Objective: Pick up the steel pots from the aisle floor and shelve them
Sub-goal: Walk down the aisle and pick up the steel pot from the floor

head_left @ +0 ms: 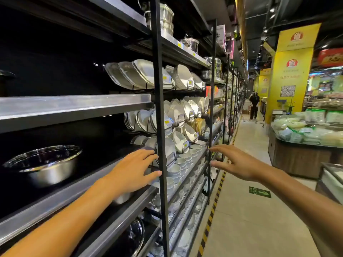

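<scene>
A wide steel pot (44, 164) sits on a dark shelf (55, 199) at the left, rim up. Another steel pot (121, 198) shows partly under my left forearm on the same shelf, mostly hidden. My left hand (133, 169) is stretched out flat near the black shelf upright (160, 127), fingers apart, holding nothing. My right hand (239, 162) reaches forward over the aisle, fingers spread and empty. A shiny steel lid or pan (135, 236) lies on the shelf below. No pot is visible on the aisle floor.
White plates and bowls (181, 112) fill the racks beyond the upright. Tall steel steamers (166, 17) stand on the top shelf. A tiled aisle (250, 210) with hazard tape runs right; a produce counter (300, 156) and a distant person (254, 104) stand beyond.
</scene>
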Demonstrator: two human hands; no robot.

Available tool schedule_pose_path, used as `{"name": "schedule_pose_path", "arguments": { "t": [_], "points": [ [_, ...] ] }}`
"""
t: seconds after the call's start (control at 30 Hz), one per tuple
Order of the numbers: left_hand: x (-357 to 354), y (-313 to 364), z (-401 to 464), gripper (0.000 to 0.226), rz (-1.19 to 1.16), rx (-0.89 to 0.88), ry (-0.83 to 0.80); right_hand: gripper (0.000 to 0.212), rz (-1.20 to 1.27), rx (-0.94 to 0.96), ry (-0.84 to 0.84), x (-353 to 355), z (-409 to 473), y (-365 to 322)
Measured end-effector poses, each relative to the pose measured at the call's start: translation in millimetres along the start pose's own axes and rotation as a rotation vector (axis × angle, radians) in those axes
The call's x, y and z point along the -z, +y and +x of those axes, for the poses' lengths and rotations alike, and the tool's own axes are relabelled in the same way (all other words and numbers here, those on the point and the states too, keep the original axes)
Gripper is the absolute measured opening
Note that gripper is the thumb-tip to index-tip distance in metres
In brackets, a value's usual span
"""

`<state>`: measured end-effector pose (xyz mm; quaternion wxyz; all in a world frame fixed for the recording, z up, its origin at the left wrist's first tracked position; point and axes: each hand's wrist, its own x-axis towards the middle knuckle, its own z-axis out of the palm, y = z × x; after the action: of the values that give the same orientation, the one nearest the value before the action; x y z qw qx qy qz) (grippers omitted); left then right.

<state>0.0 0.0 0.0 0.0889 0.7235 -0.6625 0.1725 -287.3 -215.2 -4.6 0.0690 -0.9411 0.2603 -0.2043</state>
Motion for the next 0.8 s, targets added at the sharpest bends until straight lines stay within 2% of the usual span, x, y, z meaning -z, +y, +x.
{"name": "schedule_pose_path", "arguments": {
  "t": [0.13,0.3,0.63,0.8],
  "points": [
    [-41.0,32.5,41.3,0.072,-0.027,-0.078,-0.041,0.070,-0.028,-0.095,-0.003,-10.7,-23.0,47.9],
    [-112.9,107.1,113.7,0.070,-0.130,-0.202,-0.114,0.068,-0.029,-0.216,-0.023,-27.6,-67.4,141.7],
    [-266.6,318.1,307.4,0.070,-0.199,-0.385,-0.294,0.068,-0.058,-0.541,-0.068,-25.0,-168.8,402.2],
    [-324.5,388.0,391.9,0.069,-0.218,-0.386,-0.358,0.070,-0.045,-0.634,-0.136,-17.8,-178.4,518.5]
  ]
}}
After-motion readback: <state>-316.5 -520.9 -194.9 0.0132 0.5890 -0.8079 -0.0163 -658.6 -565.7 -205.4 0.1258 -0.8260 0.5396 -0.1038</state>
